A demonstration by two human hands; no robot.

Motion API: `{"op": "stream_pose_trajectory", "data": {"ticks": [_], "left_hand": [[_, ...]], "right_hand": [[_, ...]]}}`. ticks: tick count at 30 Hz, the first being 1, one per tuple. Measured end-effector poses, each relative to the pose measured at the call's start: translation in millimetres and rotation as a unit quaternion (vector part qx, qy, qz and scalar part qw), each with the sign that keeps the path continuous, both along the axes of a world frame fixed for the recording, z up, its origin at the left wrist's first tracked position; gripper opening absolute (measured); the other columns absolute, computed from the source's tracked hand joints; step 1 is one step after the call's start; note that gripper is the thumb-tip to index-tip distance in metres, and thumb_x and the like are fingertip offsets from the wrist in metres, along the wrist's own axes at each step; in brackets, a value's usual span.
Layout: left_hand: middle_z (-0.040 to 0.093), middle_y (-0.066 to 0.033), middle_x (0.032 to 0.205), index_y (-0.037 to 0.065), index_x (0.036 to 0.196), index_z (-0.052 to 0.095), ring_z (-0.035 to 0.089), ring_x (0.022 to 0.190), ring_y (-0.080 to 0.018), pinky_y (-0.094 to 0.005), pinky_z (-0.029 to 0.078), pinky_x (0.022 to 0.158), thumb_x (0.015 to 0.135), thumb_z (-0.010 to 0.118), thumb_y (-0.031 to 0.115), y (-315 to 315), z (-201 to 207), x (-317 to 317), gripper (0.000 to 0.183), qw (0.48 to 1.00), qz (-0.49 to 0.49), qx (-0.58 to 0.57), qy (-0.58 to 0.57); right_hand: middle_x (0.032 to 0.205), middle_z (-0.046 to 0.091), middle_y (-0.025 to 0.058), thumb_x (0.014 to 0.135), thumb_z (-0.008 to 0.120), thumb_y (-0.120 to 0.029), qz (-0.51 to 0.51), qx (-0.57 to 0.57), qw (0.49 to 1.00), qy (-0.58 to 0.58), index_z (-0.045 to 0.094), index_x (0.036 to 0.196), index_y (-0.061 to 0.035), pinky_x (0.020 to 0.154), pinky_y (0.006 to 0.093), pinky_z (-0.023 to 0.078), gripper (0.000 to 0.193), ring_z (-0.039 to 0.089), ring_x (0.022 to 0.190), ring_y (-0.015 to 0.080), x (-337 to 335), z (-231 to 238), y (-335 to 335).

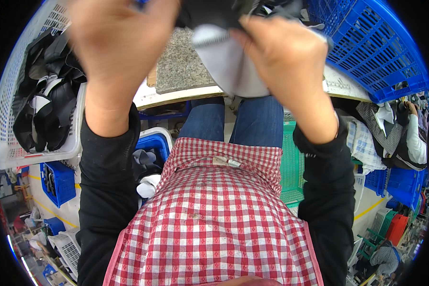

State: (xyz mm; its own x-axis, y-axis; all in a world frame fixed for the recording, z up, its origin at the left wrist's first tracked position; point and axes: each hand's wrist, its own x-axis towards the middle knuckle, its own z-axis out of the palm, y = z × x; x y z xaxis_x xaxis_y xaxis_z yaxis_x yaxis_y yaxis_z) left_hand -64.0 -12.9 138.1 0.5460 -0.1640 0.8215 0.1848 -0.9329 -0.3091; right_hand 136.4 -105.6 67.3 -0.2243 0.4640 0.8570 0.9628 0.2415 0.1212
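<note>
Pinched in my right hand [286, 59] is a soft sewn piece [231, 69], white toward me with a ridged, stitched-looking edge and black beyond. It hangs over the table's front edge. My left hand [119, 52] is raised at the top left, smeared by motion, and its fingers run out of the picture. Whether it also grips the black part I cannot make out. Beneath the hands a speckled grey stone slab [183, 64] lies on the white table [152, 95].
A white basket [78, 124] of black and white pieces stands at my left. At the right is a blue crate [376, 43]. A blue bin [164, 138] and a green basket [291, 157] flank my legs. Another person's white sleeve [416, 140] shows far right.
</note>
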Motion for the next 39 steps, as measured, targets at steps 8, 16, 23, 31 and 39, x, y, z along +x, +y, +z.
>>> {"op": "stream_pose_trajectory", "data": {"ticks": [8,16,23,31,39], "left_hand": [[0.065,-0.0208,0.126,0.001,0.138,0.059,0.066,0.114,-0.035,-0.0421,0.053,0.1,0.083,0.085,0.026,-92,-157,6,0.066,0.641,-0.203,-0.512,0.534],[0.065,-0.0097,0.133,0.012,0.136,0.061,0.062,0.122,-0.0328,-0.0447,0.052,0.099,0.071,0.086,0.006,2,-117,-10,0.07,0.963,-0.004,-0.2,0.183],[0.073,-0.0199,0.093,0.009,0.129,0.068,0.073,0.08,-0.0301,-0.0376,0.057,0.076,0.091,0.079,0.024,10,-153,-16,0.042,0.856,0.078,-0.482,0.17],[0.071,-0.007,0.127,0.009,0.131,0.065,0.07,0.113,-0.0237,-0.0414,0.055,0.102,0.103,0.068,0.033,-58,-252,-12,0.037,0.052,-0.28,-0.906,-0.313],[0.075,-0.0075,0.106,-0.003,0.119,0.069,0.071,0.089,-0.0154,-0.0292,0.058,0.083,0.101,0.073,0.021,-20,-214,-44,0.031,0.551,-0.153,-0.807,-0.146]], "right_hand": [[0.088,0.076,0.0018,0.094,0.08,-0.015,0.247,-0.147,0.654,0.7,0.079,0.099,0.0004,0.071,0.0233,0.052,0.016,0.065,0.076,0.0065,-13,-53,31],[0.102,0.075,-0.0024,0.096,0.077,-0.027,0.19,-0.231,0.448,0.842,0.071,0.115,-0.0198,0.071,0.0248,0.055,0.022,0.069,0.083,0.0093,-35,-162,6],[0.103,0.076,0.0025,0.095,0.077,-0.017,0.179,-0.242,0.493,0.816,0.072,0.113,-0.0103,0.076,0.0278,0.055,0.02,0.071,0.089,0.0125,-34,-171,4],[0.105,0.077,0.0041,0.096,0.078,-0.014,0.225,-0.195,0.427,0.854,0.075,0.112,-0.0046,0.082,0.0275,0.056,0.019,0.072,0.089,0.0124,-57,-153,6],[0.094,0.076,0.001,0.095,0.08,-0.019,0.21,-0.332,0.567,0.723,0.079,0.097,-0.0001,0.07,0.0267,0.05,0.019,0.062,0.077,0.0063,-26,-129,-6]]}}
